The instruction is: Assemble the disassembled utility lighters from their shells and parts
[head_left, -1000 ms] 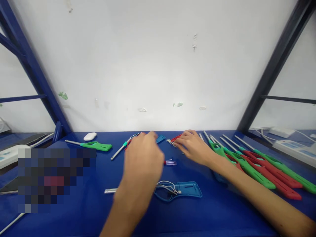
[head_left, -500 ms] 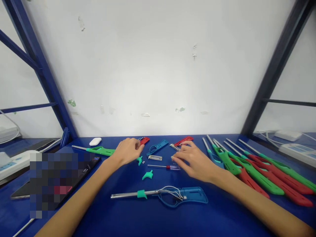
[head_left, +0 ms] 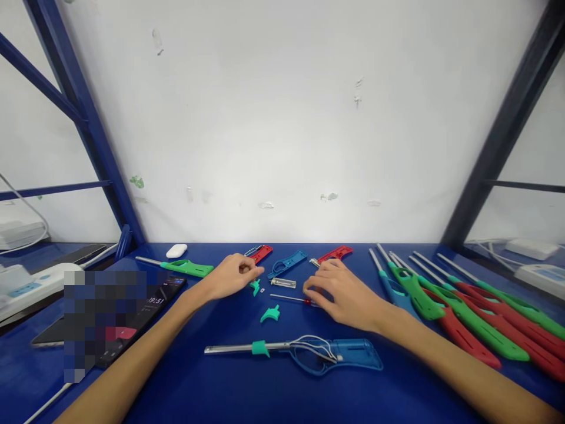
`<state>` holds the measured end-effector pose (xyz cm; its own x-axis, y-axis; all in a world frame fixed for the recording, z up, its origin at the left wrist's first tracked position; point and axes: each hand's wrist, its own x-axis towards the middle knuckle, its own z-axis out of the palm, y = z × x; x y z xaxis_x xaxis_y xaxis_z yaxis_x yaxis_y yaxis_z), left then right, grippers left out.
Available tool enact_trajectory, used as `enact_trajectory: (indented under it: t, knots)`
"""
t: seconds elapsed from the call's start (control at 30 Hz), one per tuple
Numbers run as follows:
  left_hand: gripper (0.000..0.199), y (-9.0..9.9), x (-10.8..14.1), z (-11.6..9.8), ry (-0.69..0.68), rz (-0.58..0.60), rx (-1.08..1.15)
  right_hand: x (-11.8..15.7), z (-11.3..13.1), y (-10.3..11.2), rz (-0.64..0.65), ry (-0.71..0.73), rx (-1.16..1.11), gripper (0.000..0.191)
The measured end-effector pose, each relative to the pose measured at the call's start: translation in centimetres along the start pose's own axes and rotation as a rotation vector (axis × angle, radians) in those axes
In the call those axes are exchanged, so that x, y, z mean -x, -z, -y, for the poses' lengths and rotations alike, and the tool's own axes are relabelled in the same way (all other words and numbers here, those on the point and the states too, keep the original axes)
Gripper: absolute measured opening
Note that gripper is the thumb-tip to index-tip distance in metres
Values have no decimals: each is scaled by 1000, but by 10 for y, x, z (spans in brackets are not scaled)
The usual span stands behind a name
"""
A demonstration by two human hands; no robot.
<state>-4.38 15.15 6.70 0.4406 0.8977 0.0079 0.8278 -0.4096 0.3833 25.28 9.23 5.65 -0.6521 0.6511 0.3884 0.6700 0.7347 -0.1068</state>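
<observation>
Right hand (head_left: 333,294), grip indeterminate, partly covers the screwdriver (head_left: 289,298), while the left hand (head_left: 232,277), likewise unclear, could, if swept sideways, scatter the nearest green piece (head_left: 255,287).

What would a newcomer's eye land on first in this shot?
Probably the fan of long-necked lighters in red, green and blue, spread along the right side of the blue table. Next, in the centre foreground, comes the opened blue lighter, its white wires looping in view. Farther back, the left hand and right hand flank small loose parts, with a screwdriver partly hidden by the right hand.
</observation>
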Motion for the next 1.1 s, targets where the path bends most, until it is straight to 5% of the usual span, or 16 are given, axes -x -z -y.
enact_trajectory:
  t: [0.17, 0.67, 1.1]
  knots:
    - [35, -4, 2, -3, 20, -96, -73, 0, -4, -3, -14, -89, -28, 24]
    - [34, -7, 2, -10, -61, 33, -180, 0, -5, -5, 17, -112, 21, 15]
    - [34, 4, 12, -28, -157, 131, 49, -1, 4, -10, -20, -30, 43, 21]
